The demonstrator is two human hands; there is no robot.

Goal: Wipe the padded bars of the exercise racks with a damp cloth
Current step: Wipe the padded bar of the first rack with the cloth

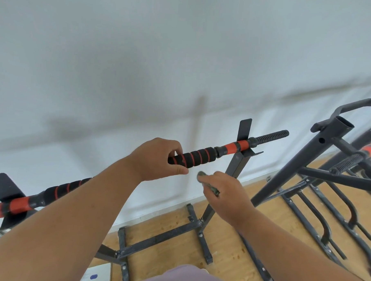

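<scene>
Left hand point(156, 160): fingers curled round padded bar point(192, 156).
Right hand point(227, 191): pinches cloth point(208, 181), just below left fingertips.

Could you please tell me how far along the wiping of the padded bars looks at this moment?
Nothing shows as finished; no wet marks are visible. In hand: the left hand grips the foam padding of the near bar, while the right hand holds the cloth just below, not touching. Left: this padding, its left-end padding, and the second rack's bar.
</scene>
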